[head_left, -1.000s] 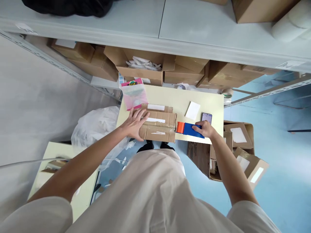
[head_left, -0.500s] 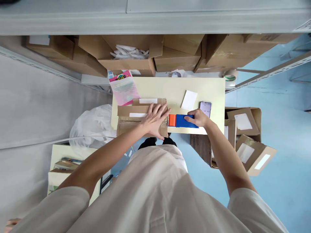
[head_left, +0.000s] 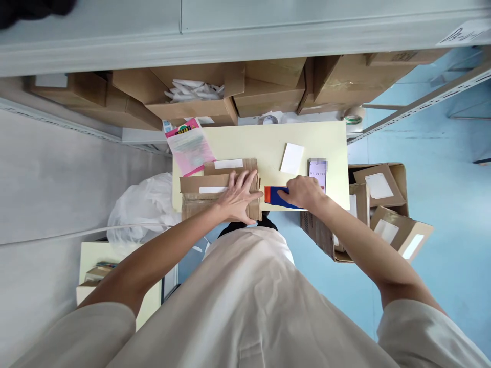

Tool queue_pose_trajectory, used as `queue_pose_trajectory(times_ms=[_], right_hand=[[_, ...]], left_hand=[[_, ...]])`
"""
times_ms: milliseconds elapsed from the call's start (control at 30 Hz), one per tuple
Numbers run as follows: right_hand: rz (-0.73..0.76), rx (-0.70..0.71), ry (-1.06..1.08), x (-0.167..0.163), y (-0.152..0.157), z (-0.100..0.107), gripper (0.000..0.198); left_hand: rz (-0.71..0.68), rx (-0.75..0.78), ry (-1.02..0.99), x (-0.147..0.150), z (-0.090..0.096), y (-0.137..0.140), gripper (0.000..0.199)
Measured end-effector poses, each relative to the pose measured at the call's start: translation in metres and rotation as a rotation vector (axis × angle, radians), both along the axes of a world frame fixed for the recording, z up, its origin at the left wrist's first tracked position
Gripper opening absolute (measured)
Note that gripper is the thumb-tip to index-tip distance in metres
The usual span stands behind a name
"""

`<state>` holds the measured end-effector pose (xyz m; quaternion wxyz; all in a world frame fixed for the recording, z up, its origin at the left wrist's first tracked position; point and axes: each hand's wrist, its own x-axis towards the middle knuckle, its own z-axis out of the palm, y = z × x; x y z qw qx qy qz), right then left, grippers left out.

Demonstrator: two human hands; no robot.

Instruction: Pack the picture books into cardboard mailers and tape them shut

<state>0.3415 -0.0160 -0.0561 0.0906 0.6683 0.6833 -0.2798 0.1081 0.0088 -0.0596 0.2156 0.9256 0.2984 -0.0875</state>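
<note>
My left hand (head_left: 238, 198) lies with fingers spread on the right end of a brown cardboard box (head_left: 197, 203), pressing on its top. White labels show on the box and on another cardboard piece (head_left: 251, 163) right behind it. My right hand (head_left: 305, 191) is closed around a blue tape dispenser (head_left: 283, 198) with an orange end. That end points left toward the box, a small gap away from it. Just behind my right hand lies a phone (head_left: 317, 171) with a timer on its screen.
The pale table (head_left: 233, 140) carries a white card (head_left: 292, 158) and a pink plastic packet (head_left: 191, 146). Beyond are shelved cartons (head_left: 268, 99) and tape rolls (head_left: 353, 116). Boxes in an open carton (head_left: 401, 199) stand right; a clear plastic bag (head_left: 143, 204) is left.
My right hand and the tape dispenser have turned and pulled slightly away from the box's right side. My left hand stays on the box. The whole view has shifted slightly.
</note>
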Motion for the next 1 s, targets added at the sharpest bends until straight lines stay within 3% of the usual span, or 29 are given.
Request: queue_pose_trajectory(times_ms=[133, 267, 367, 500, 600, 700, 767, 867, 933, 1000], right_hand=[[0.036, 0.030, -0.086, -0.036, -0.004, 0.002, 0.041], [-0.273, 0.157, -0.127, -0.020, -0.030, -0.006, 0.054], [-0.445, 0.170, -0.091, -0.013, -0.051, -0.023, 0.043], [-0.437, 0.181, -0.008, -0.034, -0.065, -0.062, 0.024], [-0.453, 0.191, -0.017, -0.057, -0.063, -0.089, 0.026], [-0.459, 0.145, -0.010, -0.070, -0.060, -0.101, 0.034], [-0.431, 0.158, 0.013, -0.070, -0.063, -0.100, 0.044], [-0.332, 0.272, 0.134, -0.066, -0.079, -0.089, 0.065], [-0.200, 0.309, 0.311, -0.068, -0.092, -0.080, 0.083], [-0.104, 0.292, 0.486, -0.076, -0.101, -0.072, 0.099]], left_hand=[[0.006, 0.006, -0.001, 0.000, -0.002, 0.002, 0.089], [-0.018, 0.001, -0.040, -0.008, -0.005, 0.007, 0.101], [0.057, 0.086, -0.070, -0.027, -0.007, 0.006, 0.080], [0.291, 0.232, -0.019, -0.063, -0.005, -0.001, 0.069], [0.541, 0.291, 0.042, -0.092, -0.002, -0.008, 0.070], [0.812, 0.281, 0.041, -0.124, -0.006, -0.016, 0.070], [0.994, 0.193, -0.033, -0.148, -0.014, -0.021, 0.076], [1.209, -0.085, -0.281, -0.184, -0.033, -0.030, 0.088], [1.261, -0.310, -0.478, -0.198, -0.044, -0.038, 0.089], [1.200, -0.508, -0.643, -0.202, -0.049, -0.045, 0.086]])
